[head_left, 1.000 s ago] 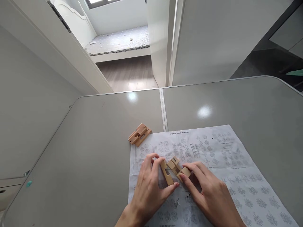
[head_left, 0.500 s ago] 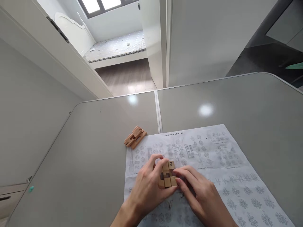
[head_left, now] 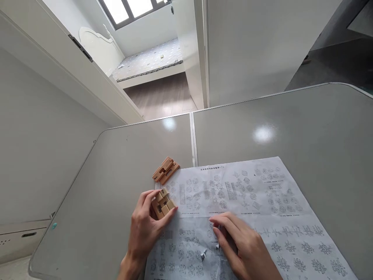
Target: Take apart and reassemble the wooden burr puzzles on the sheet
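Note:
A block of interlocking notched wooden pieces [head_left: 164,205], like a burr puzzle, is gripped between the thumb and fingers of my left hand [head_left: 144,227]. It is over the left edge of a large printed sheet [head_left: 244,217] covered in small diagrams. My right hand [head_left: 240,239] hovers over or rests on the middle of the sheet. Its fingers are bent, with thumb and index tips slightly apart and nothing visible between them. Just beyond the held block lie more notched wooden pieces [head_left: 166,170] side by side, with dark marks written on them.
A grey table [head_left: 116,175] with a metal strip [head_left: 193,136] across it carries everything. Small torn-looking spots [head_left: 203,254] show on the sheet. Past the far edge are a doorway, a bed [head_left: 151,58] and a window.
My left hand has carried the wooden block to the left and tilted it. My right hand has let go of the block and stays near the middle of the sheet.

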`<state>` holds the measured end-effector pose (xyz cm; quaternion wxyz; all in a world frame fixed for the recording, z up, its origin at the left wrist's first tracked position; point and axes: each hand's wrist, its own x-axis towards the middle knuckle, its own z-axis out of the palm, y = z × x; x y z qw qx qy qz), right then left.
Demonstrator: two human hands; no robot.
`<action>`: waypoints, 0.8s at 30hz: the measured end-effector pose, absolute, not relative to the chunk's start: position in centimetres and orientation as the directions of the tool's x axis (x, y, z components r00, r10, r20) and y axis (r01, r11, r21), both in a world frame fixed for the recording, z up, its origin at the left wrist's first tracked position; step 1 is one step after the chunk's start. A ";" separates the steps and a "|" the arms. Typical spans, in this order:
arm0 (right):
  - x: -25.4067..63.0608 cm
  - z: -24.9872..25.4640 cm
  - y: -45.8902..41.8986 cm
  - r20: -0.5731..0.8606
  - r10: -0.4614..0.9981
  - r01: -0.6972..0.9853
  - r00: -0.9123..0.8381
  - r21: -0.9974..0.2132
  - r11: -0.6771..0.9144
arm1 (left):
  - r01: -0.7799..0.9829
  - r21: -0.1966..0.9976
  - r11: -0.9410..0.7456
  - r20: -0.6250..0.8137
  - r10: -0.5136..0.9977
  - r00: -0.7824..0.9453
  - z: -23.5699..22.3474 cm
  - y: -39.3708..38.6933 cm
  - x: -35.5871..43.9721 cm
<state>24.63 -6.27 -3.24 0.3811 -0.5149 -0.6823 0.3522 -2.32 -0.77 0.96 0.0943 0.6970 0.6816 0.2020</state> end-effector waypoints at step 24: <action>23.8 -3.5 -6.7 0.220 0.969 0.478 -0.116 -0.843 0.248 | 0.472 0.837 0.277 0.008 0.856 -0.517 0.0 0.0 -4.4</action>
